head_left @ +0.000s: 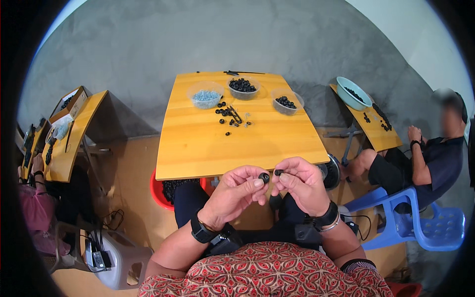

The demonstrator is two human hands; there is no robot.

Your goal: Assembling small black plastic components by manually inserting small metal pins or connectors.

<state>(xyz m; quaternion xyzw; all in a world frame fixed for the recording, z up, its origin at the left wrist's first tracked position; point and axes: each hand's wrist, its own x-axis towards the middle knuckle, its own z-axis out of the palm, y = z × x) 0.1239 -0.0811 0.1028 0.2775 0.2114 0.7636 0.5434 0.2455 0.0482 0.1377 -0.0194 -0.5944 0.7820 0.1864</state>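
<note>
While the left hand has a round piece clamped between thumb and fingertips, the right hand is pinching a smaller piece the same way. Hands are near each other but apart, and so are the two pieces, just a sliver of gap between them, right by the near edge of the counter.

Handling-wise, I'd guess both are super light and pretty stiff, plastic or hard rubber, can't tell which. Doubt they're fragile. Being small, round and maybe a bit slick, they'd probably squirt out if you squeeze off-centre. I'd grab each one by the outer rim, thumb against finger, and leave the face free. The small one is mostly hidden by fingers, so its shape is anyone's guess.

Going by the clock from the hands: left tub with pale blue bits at 11, middle tub between 11 and 12, right tub around 12. Snips lie at 11 beside loose parts. Red basin at 9, down below.
</note>
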